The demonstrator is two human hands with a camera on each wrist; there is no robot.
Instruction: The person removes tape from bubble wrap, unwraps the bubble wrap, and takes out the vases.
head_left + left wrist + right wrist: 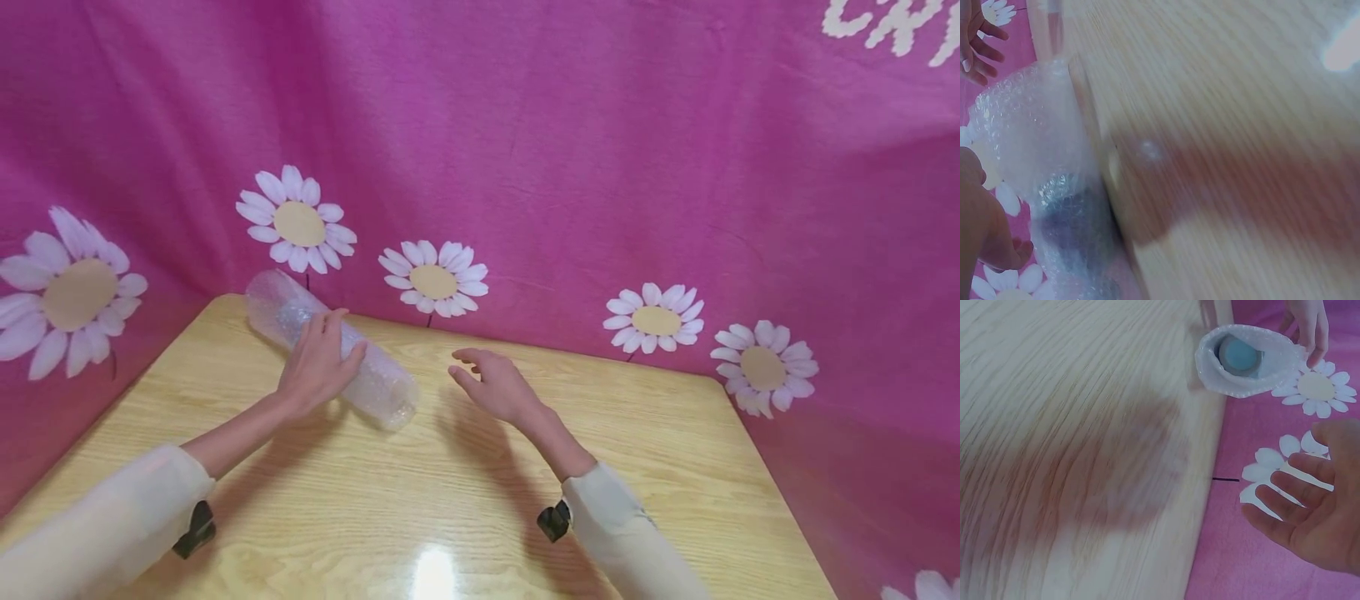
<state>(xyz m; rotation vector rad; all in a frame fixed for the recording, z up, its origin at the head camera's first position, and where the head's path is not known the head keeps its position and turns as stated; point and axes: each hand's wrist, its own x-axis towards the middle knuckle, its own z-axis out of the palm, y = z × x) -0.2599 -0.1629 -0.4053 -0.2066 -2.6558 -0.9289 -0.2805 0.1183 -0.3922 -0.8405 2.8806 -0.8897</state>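
Note:
A roll of clear bubble wrap (386,387) lies slantwise at the back left of the wooden table. My left hand (318,367) rests on its near side with fingers extended, thumb toward the roll's right end. Through the plastic in the left wrist view, a dark bluish shape (1075,222) shows inside the wrap. Looking into the roll's end from the right wrist, a round pale blue face with a grey rim (1240,356) sits within the layers. To the right of the roll, my right hand (498,387) hovers above the table, holding nothing, its fingers loosely bent.
The light wood table (600,433) reaches back to a magenta cloth (540,167) printed with white daisies, which encloses the back and both sides. A bright light reflection (433,575) shows at the table's front. Dark wrist mounts (555,521) are strapped at both sleeves.

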